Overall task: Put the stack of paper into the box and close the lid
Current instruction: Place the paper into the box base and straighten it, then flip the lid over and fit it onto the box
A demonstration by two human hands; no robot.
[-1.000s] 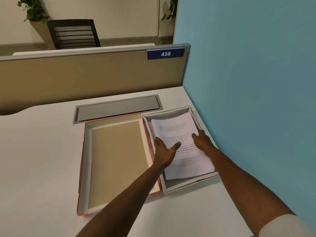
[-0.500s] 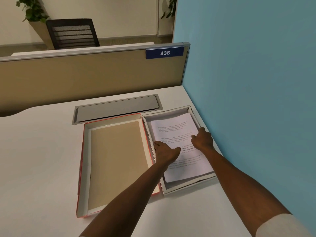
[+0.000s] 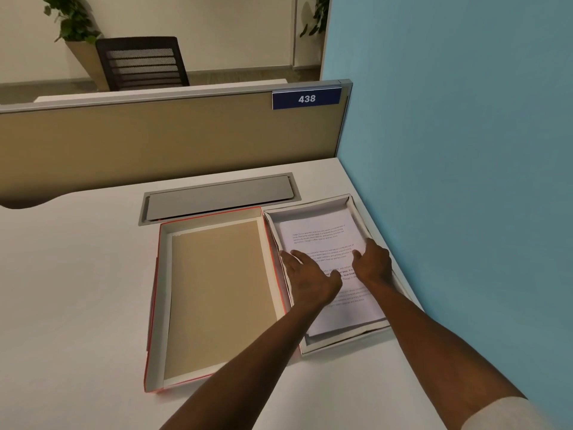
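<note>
On the white desk (image 3: 77, 290), close to its right-hand corner, a shallow white box (image 3: 313, 212) sits against the blue partition wall (image 3: 449, 150), and the stack of paper (image 3: 325, 231) lies inside it, printed side up, slightly skewed against the box walls, with its near edge close to the front wall. Both hands rest flat on the top sheet near the middle of the stack: the left hand (image 3: 310, 279) lies palm down with fingers loosely spread, near the box's left wall, and the right hand (image 3: 373, 263) lies palm down beside it with fingers extended, close to the right wall. Neither hand grips anything. Just beside the box on its left, touching or nearly touching along the shared edge, the lid (image 3: 214, 293) lies upside down, red-orange on its outer rim with a tan inner panel. The left forearm crosses above the lid's near right corner. Behind both pieces a grey cable flap (image 3: 217, 198) is set flush into the desk. Farther back stands a beige divider (image 3: 155, 144) bearing a blue plate (image 3: 306, 99) that reads 438, and beyond it a black mesh chair (image 3: 142, 63) and a potted plant (image 3: 73, 23).
</note>
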